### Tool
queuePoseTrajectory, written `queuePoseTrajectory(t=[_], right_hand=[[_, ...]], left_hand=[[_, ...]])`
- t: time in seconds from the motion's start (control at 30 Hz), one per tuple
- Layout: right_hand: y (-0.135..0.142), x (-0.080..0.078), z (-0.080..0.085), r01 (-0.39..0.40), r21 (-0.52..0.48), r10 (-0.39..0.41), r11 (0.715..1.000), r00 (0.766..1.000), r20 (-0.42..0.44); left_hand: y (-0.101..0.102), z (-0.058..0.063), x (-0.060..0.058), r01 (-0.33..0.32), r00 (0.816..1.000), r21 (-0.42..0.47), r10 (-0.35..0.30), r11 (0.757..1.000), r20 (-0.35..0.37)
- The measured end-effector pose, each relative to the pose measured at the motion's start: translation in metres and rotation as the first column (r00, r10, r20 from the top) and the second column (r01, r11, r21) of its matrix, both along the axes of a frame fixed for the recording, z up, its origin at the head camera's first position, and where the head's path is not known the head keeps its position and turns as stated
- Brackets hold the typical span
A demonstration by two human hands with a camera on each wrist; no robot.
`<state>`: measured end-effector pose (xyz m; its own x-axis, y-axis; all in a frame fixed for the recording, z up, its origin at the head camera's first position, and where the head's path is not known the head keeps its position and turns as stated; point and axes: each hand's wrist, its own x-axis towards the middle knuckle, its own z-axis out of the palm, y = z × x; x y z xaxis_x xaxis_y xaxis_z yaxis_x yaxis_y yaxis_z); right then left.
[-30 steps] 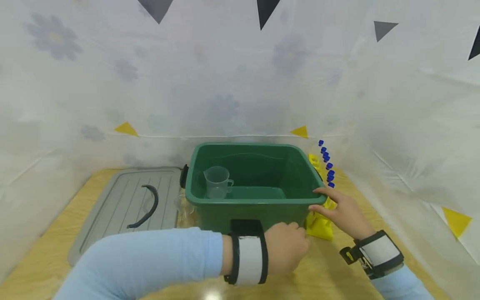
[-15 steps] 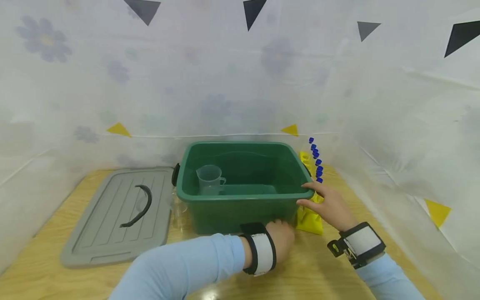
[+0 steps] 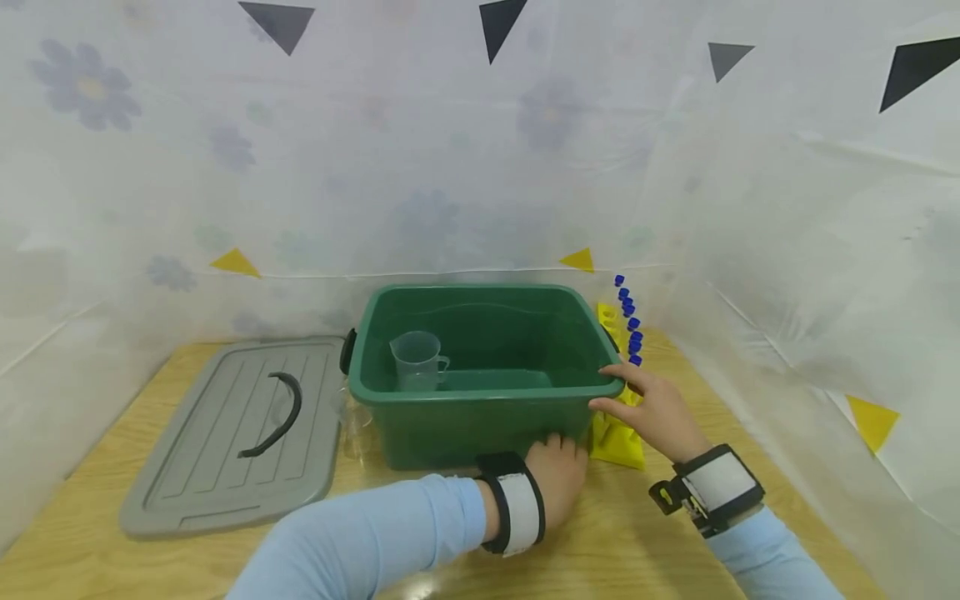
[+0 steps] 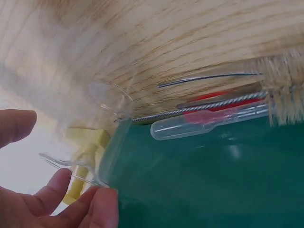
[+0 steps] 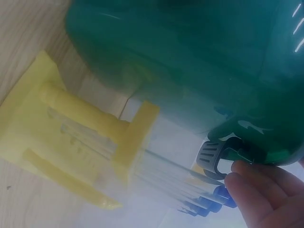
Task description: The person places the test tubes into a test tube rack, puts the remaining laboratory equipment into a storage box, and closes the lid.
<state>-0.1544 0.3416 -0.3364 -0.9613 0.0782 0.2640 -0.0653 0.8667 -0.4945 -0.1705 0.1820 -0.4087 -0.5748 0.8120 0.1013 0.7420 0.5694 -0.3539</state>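
Centre right, the right hand (image 3: 662,418) pinches a rectangular green plastic tub (image 3: 465,429). The left hand (image 3: 557,478) half-curls at a clear vessel (image 4: 109,149), grip unclear.

No readable text, label, brand, number or sign in any view. Nothing legible on tub (image 3: 480,429), on cup (image 3: 416,350) inside tub, on lid (image 3: 213,458) left of tub, on yellow rack (image 3: 618,447) right of tub.
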Motion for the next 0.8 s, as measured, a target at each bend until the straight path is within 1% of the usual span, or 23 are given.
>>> queuePoseTrajectory(t=[0.1,0.2,0.33,0.47,0.57,0.6,0.7,0.73,0.8], right_hand=[[0.0,-0.001,0.0,-0.003,-0.006,0.003,1.0,1.0,-0.002],[0.0,-0.001,-0.001,-0.003,-0.008,0.003,1.0,1.0,-0.003],[0.001,0.0,0.0,-0.001,-0.006,0.001,1.0,1.0,0.003],[0.0,0.0,0.0,-0.004,-0.007,0.004,1.0,1.0,0.007],[-0.001,0.0,0.0,-0.003,-0.005,0.003,1.0,1.0,0.006],[-0.001,0.0,0.0,-0.002,-0.004,0.002,1.0,1.0,0.007],[0.0,0.0,0.0,0.0,0.0,0.0,1.0,1.0,0.015],[0.0,0.0,0.0,-0.001,0.0,0.001,1.0,1.0,0.016],[0.002,0.0,0.0,-0.001,0.005,0.001,1.0,1.0,0.018]], left_hand=[[0.0,0.001,-0.003,-0.005,1.0,0.004,0.005,1.0,0.015],[-0.001,0.004,-0.005,-0.009,0.998,0.029,0.007,1.0,0.064],[-0.006,0.009,-0.006,0.003,0.99,0.051,-0.01,0.999,0.142],[-0.009,0.015,-0.007,0.014,0.982,0.05,-0.023,0.999,0.186],[-0.009,0.014,-0.01,0.023,0.974,0.078,-0.039,0.997,0.221],[-0.009,0.013,-0.011,0.027,0.97,0.091,-0.049,0.995,0.239],[-0.009,0.012,-0.014,0.041,0.945,0.135,-0.082,0.99,0.316],[-0.01,0.015,-0.015,0.046,0.936,0.141,-0.092,0.989,0.341],[-0.016,0.027,-0.014,0.058,0.914,0.143,-0.11,0.988,0.391]])
